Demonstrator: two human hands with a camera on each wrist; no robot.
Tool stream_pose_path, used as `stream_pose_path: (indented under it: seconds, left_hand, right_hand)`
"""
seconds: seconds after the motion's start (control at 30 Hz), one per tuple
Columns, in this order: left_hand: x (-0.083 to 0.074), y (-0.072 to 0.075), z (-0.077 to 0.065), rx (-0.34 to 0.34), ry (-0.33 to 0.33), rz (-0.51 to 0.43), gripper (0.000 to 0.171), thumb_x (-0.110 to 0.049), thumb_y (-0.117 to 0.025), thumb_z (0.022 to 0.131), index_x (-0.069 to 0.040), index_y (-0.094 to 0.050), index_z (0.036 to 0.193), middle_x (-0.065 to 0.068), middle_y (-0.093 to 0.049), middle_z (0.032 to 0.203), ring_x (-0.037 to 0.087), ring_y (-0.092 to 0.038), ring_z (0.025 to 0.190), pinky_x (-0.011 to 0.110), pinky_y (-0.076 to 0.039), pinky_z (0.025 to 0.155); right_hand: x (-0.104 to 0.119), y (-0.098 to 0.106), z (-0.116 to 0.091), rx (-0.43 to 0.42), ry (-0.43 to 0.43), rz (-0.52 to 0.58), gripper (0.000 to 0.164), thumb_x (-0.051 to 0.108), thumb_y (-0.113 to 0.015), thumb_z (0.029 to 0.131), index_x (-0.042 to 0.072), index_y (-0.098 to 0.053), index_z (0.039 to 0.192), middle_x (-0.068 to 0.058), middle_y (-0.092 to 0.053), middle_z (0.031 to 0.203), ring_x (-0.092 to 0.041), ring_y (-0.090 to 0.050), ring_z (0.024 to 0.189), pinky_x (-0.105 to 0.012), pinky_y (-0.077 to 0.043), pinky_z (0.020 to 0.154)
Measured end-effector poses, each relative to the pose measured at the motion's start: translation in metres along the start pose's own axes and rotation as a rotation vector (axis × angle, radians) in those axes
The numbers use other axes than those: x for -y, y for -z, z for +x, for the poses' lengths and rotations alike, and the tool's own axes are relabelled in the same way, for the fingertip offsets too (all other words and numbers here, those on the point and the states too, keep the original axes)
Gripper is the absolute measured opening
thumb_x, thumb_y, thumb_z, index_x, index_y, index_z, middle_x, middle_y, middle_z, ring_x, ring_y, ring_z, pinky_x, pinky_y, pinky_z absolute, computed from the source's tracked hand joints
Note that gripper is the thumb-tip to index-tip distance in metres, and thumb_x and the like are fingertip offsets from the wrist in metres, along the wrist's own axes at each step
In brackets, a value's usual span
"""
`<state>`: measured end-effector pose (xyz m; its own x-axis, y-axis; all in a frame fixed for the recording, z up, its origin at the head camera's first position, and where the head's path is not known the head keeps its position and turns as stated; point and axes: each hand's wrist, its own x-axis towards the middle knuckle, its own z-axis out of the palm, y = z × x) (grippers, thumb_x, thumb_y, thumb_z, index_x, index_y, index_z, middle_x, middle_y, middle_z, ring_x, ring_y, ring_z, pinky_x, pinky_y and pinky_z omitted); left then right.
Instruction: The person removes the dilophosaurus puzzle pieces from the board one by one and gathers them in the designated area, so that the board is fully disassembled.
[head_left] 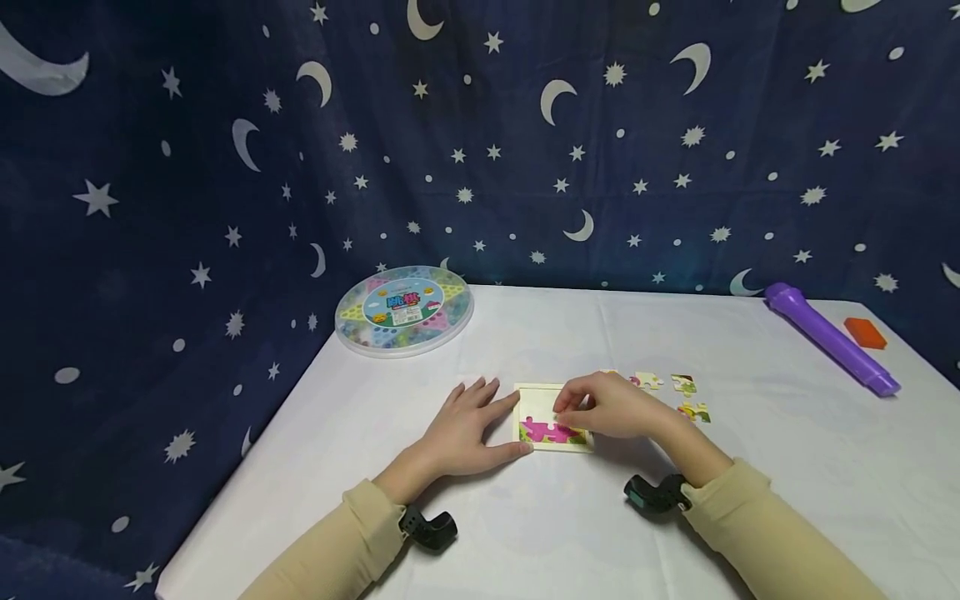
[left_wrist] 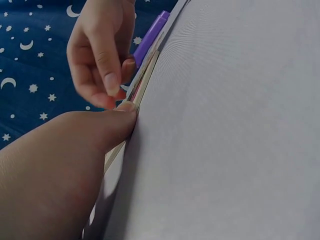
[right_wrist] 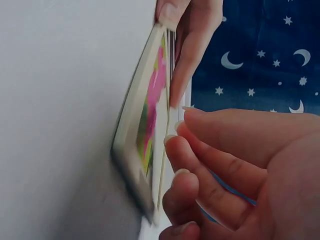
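A small square jigsaw puzzle tray [head_left: 553,447] with a pale wooden frame lies on the white table. Pink and green pieces [head_left: 551,431] fill its lower part, and the upper part is bare. My left hand [head_left: 471,429] is spread at the tray's left side, thumb by the lower corner and forefinger by the upper edge. Over the tray's right part is my right hand [head_left: 611,406], its fingers bent and the thumb close to the forefinger. Whether a piece sits between those fingertips cannot be made out. Beyond it lie several loose jigsaw pieces [head_left: 684,384], partly covered by the hand.
A round, clear-lidded board game box [head_left: 405,312] stands at the table's back left. To the far right lie a purple tube [head_left: 831,339] and an orange block [head_left: 865,333]. A dark blue curtain [head_left: 510,150] with moons and stars hangs behind and along the left.
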<state>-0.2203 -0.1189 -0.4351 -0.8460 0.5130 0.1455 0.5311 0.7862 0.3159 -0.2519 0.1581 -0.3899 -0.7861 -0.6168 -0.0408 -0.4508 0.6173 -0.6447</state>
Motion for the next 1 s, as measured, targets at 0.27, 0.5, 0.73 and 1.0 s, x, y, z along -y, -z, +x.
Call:
stream_pose_path:
  seconds: [0.27,0.5,0.73,1.0]
  left_hand:
    - [0.0,-0.003,-0.001,-0.005,0.0,-0.012,0.081,-0.073,-0.056,0.09,-0.025,-0.048,0.155,0.014,-0.036,0.162,0.033,-0.027,0.152,0.057,-0.013,0.122]
    - [-0.002,-0.001,-0.002,-0.006,0.001,-0.017,0.08,-0.071,-0.057,0.091,-0.025,-0.049,0.155,0.014,-0.037,0.162,0.033,-0.028,0.151,0.057,-0.014,0.122]
    - [-0.003,0.0,-0.003,-0.014,-0.001,-0.012,0.08,-0.071,-0.058,0.09,-0.024,-0.05,0.154,0.014,-0.038,0.161,0.034,-0.029,0.151,0.058,-0.015,0.121]
    - [-0.002,0.001,-0.002,-0.03,-0.01,0.003,0.078,-0.071,-0.06,0.09,-0.024,-0.054,0.151,0.013,-0.044,0.158,0.034,-0.031,0.15,0.059,-0.016,0.121]
  right_hand:
    - [0.011,-0.012,0.013,0.019,0.032,-0.032,0.011,0.017,-0.078,0.092,0.017,-0.074,0.102,0.01,-0.067,0.087,-0.013,-0.061,0.08,-0.034,-0.052,0.076]
    - [0.018,-0.019,0.014,0.017,-0.013,-0.061,0.02,0.011,-0.076,0.091,0.014,-0.076,0.111,0.009,-0.066,0.089,-0.015,-0.058,0.082,-0.034,-0.051,0.077]
    - [0.02,-0.02,0.012,0.015,-0.001,-0.073,0.023,0.007,-0.074,0.091,0.014,-0.076,0.112,0.009,-0.065,0.091,-0.012,-0.057,0.08,-0.033,-0.051,0.076]
    - [0.021,-0.023,0.013,0.015,0.044,-0.079,0.026,0.005,-0.073,0.088,0.015,-0.076,0.112,0.01,-0.063,0.09,-0.011,-0.055,0.076,-0.031,-0.049,0.071]
